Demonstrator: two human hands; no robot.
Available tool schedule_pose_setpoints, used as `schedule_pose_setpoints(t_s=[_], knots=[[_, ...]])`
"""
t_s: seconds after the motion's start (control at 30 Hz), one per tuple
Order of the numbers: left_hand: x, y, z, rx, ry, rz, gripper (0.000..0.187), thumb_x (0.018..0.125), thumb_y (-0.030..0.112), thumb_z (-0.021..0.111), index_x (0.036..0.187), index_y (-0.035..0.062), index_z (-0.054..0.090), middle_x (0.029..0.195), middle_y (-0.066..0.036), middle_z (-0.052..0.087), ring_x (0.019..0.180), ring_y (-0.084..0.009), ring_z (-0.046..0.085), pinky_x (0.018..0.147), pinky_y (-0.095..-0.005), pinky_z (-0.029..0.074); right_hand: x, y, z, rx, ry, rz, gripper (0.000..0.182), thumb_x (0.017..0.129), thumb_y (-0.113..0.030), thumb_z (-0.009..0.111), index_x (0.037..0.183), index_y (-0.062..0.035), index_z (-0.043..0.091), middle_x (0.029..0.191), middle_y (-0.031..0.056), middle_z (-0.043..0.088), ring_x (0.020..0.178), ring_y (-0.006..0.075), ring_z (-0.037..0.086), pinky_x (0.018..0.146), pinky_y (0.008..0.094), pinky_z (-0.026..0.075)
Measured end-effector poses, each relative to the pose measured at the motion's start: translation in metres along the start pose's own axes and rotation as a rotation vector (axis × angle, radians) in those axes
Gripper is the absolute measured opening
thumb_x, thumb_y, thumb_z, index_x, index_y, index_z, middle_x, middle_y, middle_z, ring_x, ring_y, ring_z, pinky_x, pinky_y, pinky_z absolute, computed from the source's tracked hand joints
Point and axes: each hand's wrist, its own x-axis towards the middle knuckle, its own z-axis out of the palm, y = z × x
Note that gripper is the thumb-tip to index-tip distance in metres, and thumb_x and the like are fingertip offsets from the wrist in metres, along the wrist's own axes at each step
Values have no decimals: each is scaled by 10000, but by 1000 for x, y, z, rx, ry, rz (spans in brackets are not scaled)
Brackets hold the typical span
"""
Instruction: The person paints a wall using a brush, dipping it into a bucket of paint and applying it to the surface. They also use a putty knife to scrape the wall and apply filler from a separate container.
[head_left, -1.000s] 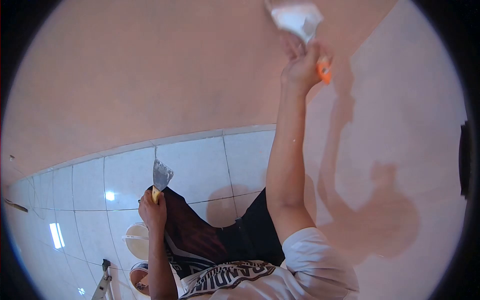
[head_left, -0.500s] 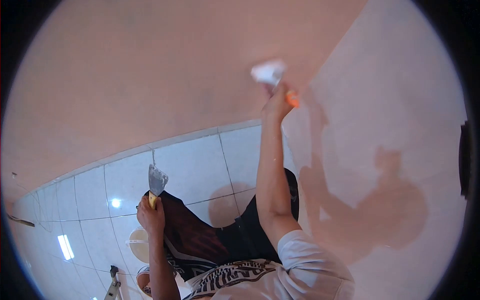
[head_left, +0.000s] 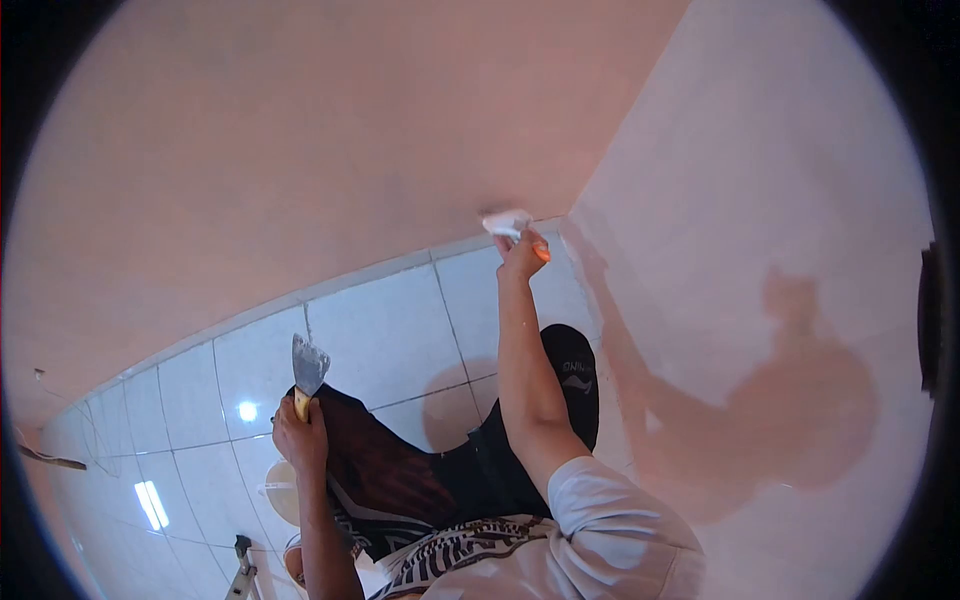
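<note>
My right hand [head_left: 521, 257] is closed round the orange handle of a putty knife [head_left: 510, 223], its pale, blurred blade against the lower part of the pinkish wall [head_left: 300, 150], just above the floor edge near the corner. Closer to my body, my left hand [head_left: 301, 436] grips the yellowish handle of a second, broader putty knife [head_left: 310, 365]. That grey blade points up and away, with whitish smears on its metal, and is held above my knee over the tiles.
White floor tiles [head_left: 380, 325] run along the wall base. A second wall [head_left: 760, 150] rises on the right, carrying my shadow. Beside my left forearm stand a pale bucket [head_left: 283, 490] and a partly hidden container. A metal stand leg [head_left: 242, 570] and thin cables lie at lower left.
My right hand has brought its putty knife down the wall and slightly left, toward the floor edge. My left hand stays nearly in place with its own knife.
</note>
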Motion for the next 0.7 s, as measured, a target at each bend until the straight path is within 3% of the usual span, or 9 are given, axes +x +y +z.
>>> schedule_pose_setpoints(t_s=[0.13, 0.2, 0.27, 0.37, 0.47, 0.6, 0.7], knots=[[0, 2, -3, 14, -24, -33, 243, 799, 202, 671, 848, 3, 540, 787, -186, 591, 772, -389, 576, 672, -471, 440, -16, -56, 61, -56, -151, -205, 198, 874, -110, 567, 1041, -61, 473, 1070, 110, 561, 901, 276, 623, 695, 428, 598], [-1, 4, -3, 21, -39, -37, 239, 798, 198, 672, 852, 3, 544, 784, -187, 592, 766, -389, 576, 670, -471, 438, -50, -119, 107, 40, -250, -328, 167, 872, -122, 569, 993, -70, 468, 1058, 115, 556, 869, 273, 624, 694, 419, 595], [0, 8, -4, 8, -34, -39, 237, 797, 196, 674, 845, 4, 543, 773, -187, 590, 757, -391, 575, 668, -472, 437, -70, -170, 129, 142, -464, -418, 226, 870, -136, 564, 1033, -83, 418, 1068, 147, 536, 871, 305, 626, 718, 435, 588], [-2, 6, -2, -4, -36, -54, 235, 795, 194, 676, 831, 7, 537, 759, -185, 587, 746, -392, 574, 664, -474, 436, -73, -192, 149, 302, -549, -445, 302, 867, -149, 559, 1094, -100, 366, 1099, 166, 510, 921, 346, 611, 769, 473, 568], [-2, 4, 1, 0, -29, -60, 240, 792, 197, 679, 835, 7, 539, 755, -184, 587, 745, -391, 575, 665, -474, 437, -38, -128, 116, 282, -440, -299, 312, 911, -186, 545, 1128, -108, 335, 1196, 163, 486, 1067, 386, 556, 854, 541, 517], [-3, -1, 2, 40, -29, -29, 249, 786, 203, 683, 855, 6, 546, 761, -182, 590, 747, -384, 578, 670, -469, 445, -8, -1, 3, 58, -203, -97, 266, 904, -177, 559, 1084, -109, 376, 1182, 160, 497, 1026, 351, 593, 818, 527, 539], [-1, 1, 1, -4, 8, -21, 256, 782, 206, 685, 854, 5, 542, 764, -182, 588, 750, -384, 579, 672, -469, 449, -33, 23, -6, -56, -89, 38, 252, 896, -177, 574, 1060, -80, 409, 1158, 149, 513, 1005, 321, 595, 829, 514, 542]])
